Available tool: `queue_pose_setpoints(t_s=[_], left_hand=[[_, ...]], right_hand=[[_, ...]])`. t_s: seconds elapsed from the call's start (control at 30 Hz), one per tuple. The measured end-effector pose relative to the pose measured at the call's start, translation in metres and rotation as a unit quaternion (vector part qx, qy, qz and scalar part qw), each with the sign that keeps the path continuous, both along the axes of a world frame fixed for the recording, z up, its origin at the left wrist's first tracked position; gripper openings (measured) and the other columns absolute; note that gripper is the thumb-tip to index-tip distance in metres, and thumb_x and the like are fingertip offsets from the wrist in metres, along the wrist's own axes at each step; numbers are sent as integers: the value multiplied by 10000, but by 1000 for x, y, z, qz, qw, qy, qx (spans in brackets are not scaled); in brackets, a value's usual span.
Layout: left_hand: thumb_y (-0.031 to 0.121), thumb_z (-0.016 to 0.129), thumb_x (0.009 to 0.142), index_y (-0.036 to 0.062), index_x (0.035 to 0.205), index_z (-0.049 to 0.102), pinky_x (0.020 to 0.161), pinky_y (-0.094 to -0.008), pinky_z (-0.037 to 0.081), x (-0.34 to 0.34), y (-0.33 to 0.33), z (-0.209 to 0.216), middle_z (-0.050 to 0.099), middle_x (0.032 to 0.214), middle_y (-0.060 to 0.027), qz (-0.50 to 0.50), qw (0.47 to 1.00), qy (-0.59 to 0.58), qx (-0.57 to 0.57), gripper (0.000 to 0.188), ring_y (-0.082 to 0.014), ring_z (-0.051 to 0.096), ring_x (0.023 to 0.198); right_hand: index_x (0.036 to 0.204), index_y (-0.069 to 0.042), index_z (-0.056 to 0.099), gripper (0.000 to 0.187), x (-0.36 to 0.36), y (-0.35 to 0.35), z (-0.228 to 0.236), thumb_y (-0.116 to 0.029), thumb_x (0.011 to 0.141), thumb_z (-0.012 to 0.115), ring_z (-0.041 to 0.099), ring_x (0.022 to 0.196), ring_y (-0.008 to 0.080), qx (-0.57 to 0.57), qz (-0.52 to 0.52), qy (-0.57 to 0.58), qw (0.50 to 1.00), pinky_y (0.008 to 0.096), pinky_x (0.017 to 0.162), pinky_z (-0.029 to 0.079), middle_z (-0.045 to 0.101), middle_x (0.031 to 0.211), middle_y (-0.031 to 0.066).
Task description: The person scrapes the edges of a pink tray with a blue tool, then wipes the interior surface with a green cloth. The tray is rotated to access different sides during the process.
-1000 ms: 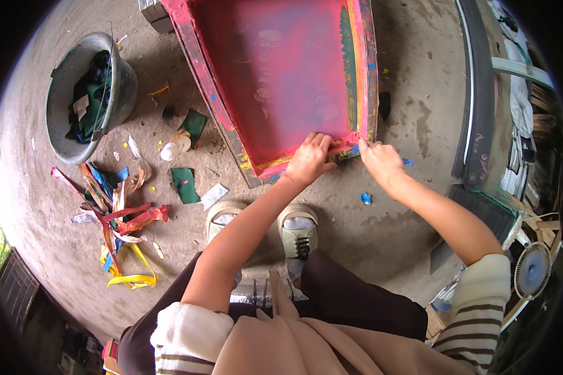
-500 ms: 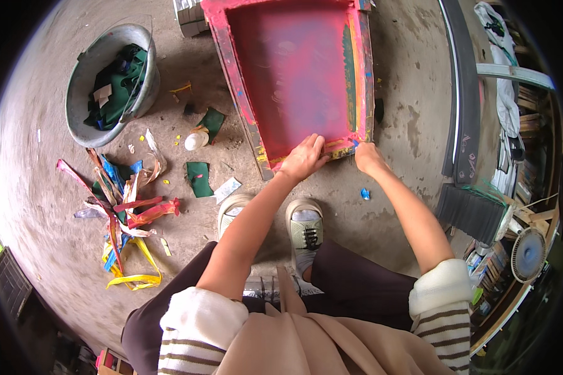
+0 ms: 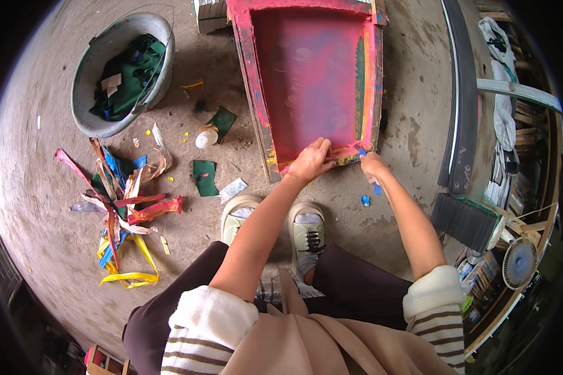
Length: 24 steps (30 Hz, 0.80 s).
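Note:
A screen printing frame (image 3: 370, 81), smeared with pink and red ink, lies tilted before me with its mesh (image 3: 309, 87) stained pink and purple. My left hand (image 3: 311, 161) holds its near rail, fingers bent over the inner edge. At the near right corner, my right hand (image 3: 373, 165) is closed around a slim blue piece (image 3: 377, 188) that sticks out above and below the fist. Whether this is a strip or a tool handle I cannot tell. Its upper end touches the corner of the frame.
A grey metal bucket (image 3: 80, 103) of dark green scraps stands at the left. Below it lies a heap of red, blue and yellow strips (image 3: 128, 212). A white bottle (image 3: 206, 139), green pieces (image 3: 204, 177) and a blue scrap (image 3: 365, 200) lie on the floor. A fan (image 3: 519, 262) stands right.
The view has shifted slightly, so the frame and bucket sit further right in it. My right hand has turned and drawn a little nearer; more of the blue piece shows.

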State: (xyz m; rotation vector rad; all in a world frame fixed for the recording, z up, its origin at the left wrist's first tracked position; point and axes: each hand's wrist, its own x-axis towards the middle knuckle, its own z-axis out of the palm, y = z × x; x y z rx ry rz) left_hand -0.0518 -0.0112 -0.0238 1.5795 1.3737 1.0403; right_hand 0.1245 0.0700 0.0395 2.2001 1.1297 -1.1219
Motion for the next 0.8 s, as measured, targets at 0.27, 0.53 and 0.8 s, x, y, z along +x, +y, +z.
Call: queue_pose_setpoints(t_s=[0.27, 0.53, 0.8], left_hand=[[142, 735, 700, 45, 853, 458, 669, -429, 479, -6, -2, -5, 519, 818, -117, 10, 1000, 8, -2, 331, -327, 571, 771], [150, 740, 691, 43, 835, 462, 664, -430, 477, 5, 1, 0, 524, 818, -124, 5, 1000, -11, -1, 330, -337, 571, 764], [147, 753, 677, 36, 822, 469, 659, -433, 475, 4, 3, -1, 529, 804, -125, 11, 1000, -13, 7, 338, -344, 573, 758]], right_hand=[[1008, -35, 661, 198, -37, 1, 36, -109, 886, 523, 679, 919, 268, 1, 504, -181, 845, 324, 737, 556, 683, 956, 162], [962, -89, 682, 151, -30, 8, 33, -104, 860, 571, 694, 878, 212, -36, 683, -234, 691, 358, 666, 569, 705, 964, 58], [1085, -10, 549, 230, -21, -20, 15, -166, 941, 460, 690, 882, 266, 45, 515, -249, 819, 389, 705, 571, 691, 967, 146]])
